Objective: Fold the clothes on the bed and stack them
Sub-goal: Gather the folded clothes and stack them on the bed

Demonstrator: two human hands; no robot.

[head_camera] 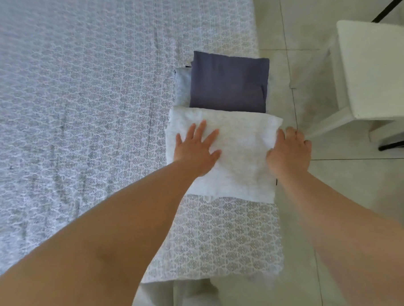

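Note:
A folded white garment (238, 151) lies on the bed near its right edge. My left hand (197, 148) rests flat on the garment's left part with fingers spread. My right hand (290, 150) is at the garment's right edge, its fingers curled over that edge. Just beyond the white garment sits a folded blue-grey garment (228, 82) on top of a pale grey folded piece (182, 86), which shows only at the stack's left side.
The patterned bedspread (79, 112) covers the bed to the left and front. A tiled floor (314, 194) runs along the bed's right side. A white stool or chair (375, 71) stands on the floor at the right.

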